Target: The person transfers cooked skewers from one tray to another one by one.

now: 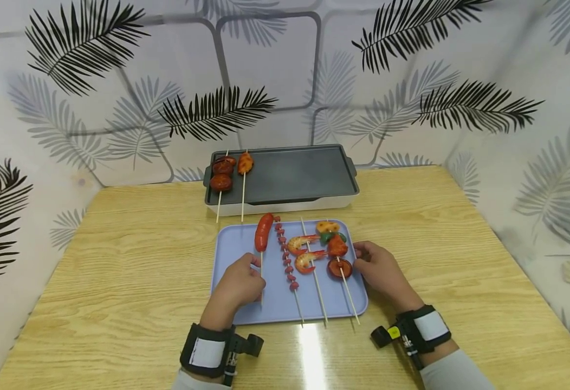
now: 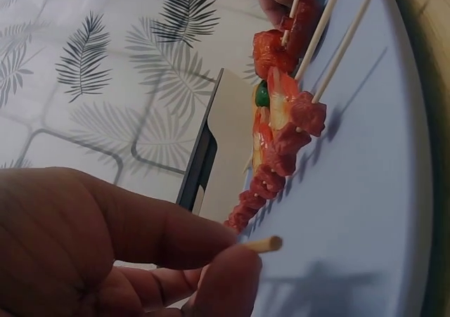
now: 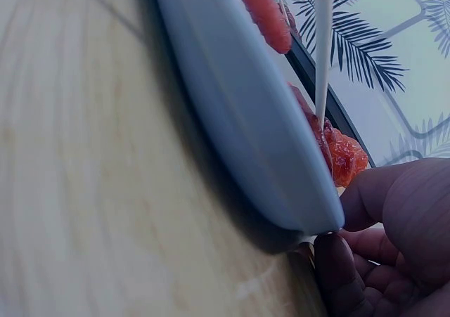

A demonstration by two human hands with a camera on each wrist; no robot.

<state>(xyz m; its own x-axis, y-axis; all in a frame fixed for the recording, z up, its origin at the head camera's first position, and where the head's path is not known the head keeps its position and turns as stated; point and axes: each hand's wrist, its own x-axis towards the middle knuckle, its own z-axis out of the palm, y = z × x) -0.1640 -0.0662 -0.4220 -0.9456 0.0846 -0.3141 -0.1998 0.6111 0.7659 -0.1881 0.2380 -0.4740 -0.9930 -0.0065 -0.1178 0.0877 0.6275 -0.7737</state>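
My left hand (image 1: pixel 240 283) pinches the stick of a sausage skewer (image 1: pixel 263 233) between thumb and fingertips; the stick's end (image 2: pixel 267 244) pokes out past them. The sausage sits over the left part of a pale blue tray (image 1: pixel 275 314). At the tray's right rim is my right hand (image 1: pixel 379 266), gripping the edge (image 3: pixel 320 222) with thumb and fingers. Between the hands, on the tray, lie a skewer of small red meat pieces (image 1: pixel 286 254), a shrimp skewer (image 1: pixel 306 260) and a mixed skewer (image 1: pixel 337 246) with a mushroom-like piece lowest.
Behind the tray stands a dark grill plate (image 1: pixel 299 173) on a light base. At its left lie a skewer with dark round pieces (image 1: pixel 222 181) and one with an orange-brown piece (image 1: pixel 245 162), sticks overhanging its front. A leaf-patterned wall covering (image 1: pixel 275 65) backs the wooden table (image 1: pixel 134 281).
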